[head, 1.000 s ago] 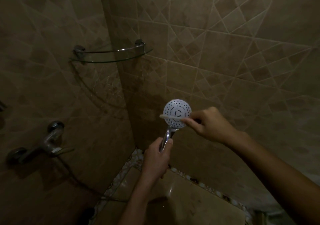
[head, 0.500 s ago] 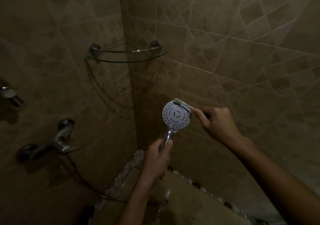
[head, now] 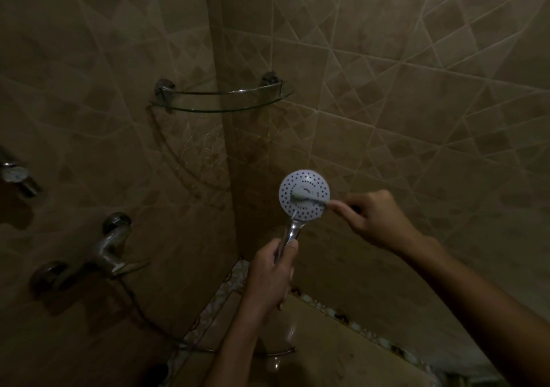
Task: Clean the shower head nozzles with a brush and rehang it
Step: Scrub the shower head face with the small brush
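Observation:
A round white shower head (head: pixel 300 211) with rows of dark nozzle holes faces me near the tiled corner. My left hand (head: pixel 272 273) grips its chrome handle (head: pixel 290 232) from below and holds it upright. A pale brush (head: pixel 309 198) lies across the middle of the nozzle face, bristle end near the centre. My right hand (head: pixel 375 218) pinches the brush's handle at the right rim of the head. The brush's far handle end is hidden inside that hand.
A glass corner shelf (head: pixel 220 101) hangs on the wall above. A chrome mixer tap (head: pixel 101 252) sticks out of the left wall, with the shower hose (head: pixel 143 312) trailing down from it. Another chrome fitting (head: pixel 16 175) shows at the far left edge.
The brush has come down from the head's upper right rim to lie across the middle of the nozzle face. The view has tilted up slightly, so the shelf sits lower in frame.

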A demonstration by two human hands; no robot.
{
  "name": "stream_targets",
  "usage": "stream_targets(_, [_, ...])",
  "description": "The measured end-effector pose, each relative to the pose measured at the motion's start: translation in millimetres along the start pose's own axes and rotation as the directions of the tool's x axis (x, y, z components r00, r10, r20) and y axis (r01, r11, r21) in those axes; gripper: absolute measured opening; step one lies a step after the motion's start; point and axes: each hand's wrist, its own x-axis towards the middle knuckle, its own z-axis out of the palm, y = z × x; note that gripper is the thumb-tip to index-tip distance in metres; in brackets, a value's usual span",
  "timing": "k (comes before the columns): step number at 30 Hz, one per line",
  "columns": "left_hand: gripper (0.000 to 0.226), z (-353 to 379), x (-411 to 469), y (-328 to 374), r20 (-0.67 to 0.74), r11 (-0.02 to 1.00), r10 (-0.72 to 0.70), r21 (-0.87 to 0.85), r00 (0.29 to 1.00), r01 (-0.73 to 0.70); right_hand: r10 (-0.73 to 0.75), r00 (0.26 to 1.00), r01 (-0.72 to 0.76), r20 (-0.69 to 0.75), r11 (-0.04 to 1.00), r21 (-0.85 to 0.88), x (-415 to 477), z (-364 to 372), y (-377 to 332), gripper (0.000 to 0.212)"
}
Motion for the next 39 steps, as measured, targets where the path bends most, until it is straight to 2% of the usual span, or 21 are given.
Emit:
stream_targets(2, [0.032, -2.6, 1.1, 0.7, 0.008, 1.0, -0.019, -0.012, 1.0, 0.019, 0.095, 0.979, -0.099, -0.179, 0.995, -0.011, 6.0, -5.2, 1.3, 0.037])
stream_targets(3, [0.032, -3.4, 1.4, 0.8, 0.014, 0.999, -0.03, -0.021, 0.999, 0.031, 0.081, 0.975, -0.088, -0.205, 0.996, -0.023, 6.3, -6.3, 2.7, 0.037])
stream_targets(4, [0.032, -3.9, 1.6, 1.4, 0.021, 0.999, -0.041, -0.026, 0.999, 0.042, 0.032, 0.986, -0.038, -0.162, 0.999, -0.033, 4.7, -6.0, 3.3, 0.04])
stream_targets(7, [0.032, -5.3, 2.2, 3.2, 0.031, 0.998, -0.048, -0.034, 0.998, 0.049, -0.068, 0.993, 0.068, 0.097, 0.998, 0.006, -5.5, 5.7, 0.5, 0.049])
stream_targets(8, [0.032, -5.7, 2.2, 4.4, 0.034, 0.998, -0.049, -0.035, 0.998, 0.051, -0.05, 0.996, 0.052, 0.077, 0.998, -0.019, -5.1, 7.5, 2.3, 0.046])
stream_targets(11, [0.031, -6.9, 1.5, 6.7, 0.041, 0.997, -0.071, -0.041, 0.997, 0.072, 0.047, 0.978, -0.056, -0.202, 0.998, -0.039, 4.3, 2.0, 3.2, 0.033])
stream_targets(12, [0.031, -6.6, 0.7, 7.1, 0.041, 0.996, -0.075, -0.051, 0.996, 0.077, 0.037, 0.977, -0.04, -0.212, 0.999, -0.013, 5.2, 0.9, 4.3, 0.035])
stream_targets(16, [0.037, -3.2, -0.7, 9.7, 0.036, 0.992, -0.083, -0.087, 0.996, 0.086, -0.143, 0.988, 0.143, 0.063, 0.99, 0.01, -4.6, 6.7, 6.0, 0.044])
stream_targets(17, [0.039, -2.6, -1.1, 10.5, 0.035, 0.992, -0.087, -0.092, 0.996, 0.09, -0.114, 0.992, 0.114, 0.046, 0.993, -0.007, -4.2, 6.7, 8.5, 0.042])
stream_targets(20, [0.04, -1.3, -1.1, 10.8, 0.024, 0.988, -0.107, -0.11, 0.994, 0.109, -0.034, 0.986, 0.033, -0.165, 0.999, -0.013, -0.9, 2.5, 10.6, 0.033])
stream_targets(22, [0.038, -0.7, -1.8, 10.6, 0.019, 0.984, -0.121, -0.127, 0.992, 0.122, -0.14, 0.987, 0.142, -0.076, 0.99, 0.014, -4.5, 5.0, 12.8, 0.037])
stream_targets(24, [0.038, -0.3, -3.0, 10.5, 0.019, 0.982, -0.134, -0.135, 0.991, 0.135, -0.178, 0.983, 0.176, 0.044, 0.983, 0.048, -9.7, 9.7, 15.2, 0.037])
stream_targets(25, [0.038, -0.6, -3.4, 10.4, 0.02, 0.98, -0.141, -0.142, 0.99, 0.142, -0.138, 0.99, 0.137, 0.017, 0.99, 0.038, -9.0, 8.9, 17.8, 0.035])
stream_targets(28, [0.04, -2.8, -3.7, 10.7, 0.012, 0.974, -0.153, -0.166, 0.988, 0.153, -0.009, 0.979, 0.012, -0.203, 1.0, 0.012, 0.0, -0.5, 18.9, 0.027])
stream_targets(30, [0.039, -5.1, -4.8, 11.7, 0.006, 0.975, -0.148, -0.17, 0.989, 0.147, -0.116, 0.983, 0.122, -0.141, 0.992, 0.036, 0.5, -1.2, 17.1, 0.027])
stream_targets(32, [0.042, -7.6, -5.2, 11.7, 0.0, 0.977, -0.141, -0.162, 0.99, 0.139, -0.22, 0.975, 0.22, 0.003, 0.974, 0.049, -0.8, 4.0, 11.1, 0.028])
stream_targets(33, [0.044, -9.0, -4.9, 11.1, -0.006, 0.978, -0.136, -0.158, 0.991, 0.133, -0.196, 0.981, 0.196, 0.005, 0.98, 0.034, 1.8, 5.8, 11.4, 0.028])
stream_targets(35, [0.043, -11.9, -3.8, 9.8, -0.023, 0.984, -0.117, -0.139, 0.993, 0.113, -0.052, 0.99, 0.056, -0.132, 0.998, 0.024, 12.2, 2.8, 8.4, 0.027])
stream_targets(36, [0.039, -13.6, -3.3, 9.0, -0.035, 0.987, -0.103, -0.126, 0.994, 0.098, -0.029, 0.985, 0.035, -0.173, 0.999, 0.034, 16.9, 2.9, 6.8, 0.027])
stream_targets(37, [0.034, -15.9, -3.0, 8.5, -0.044, 0.99, -0.088, -0.112, 0.995, 0.083, -0.069, 0.987, 0.076, -0.147, 0.996, 0.041, 20.2, 5.1, 4.7, 0.028])
stream_targets(39, [0.032, -21.5, -0.9, 8.6, -0.059, 0.996, -0.059, -0.075, 0.996, 0.054, -0.219, 0.975, 0.218, 0.019, 0.974, 0.061, 22.7, 15.2, -3.3, 0.032])
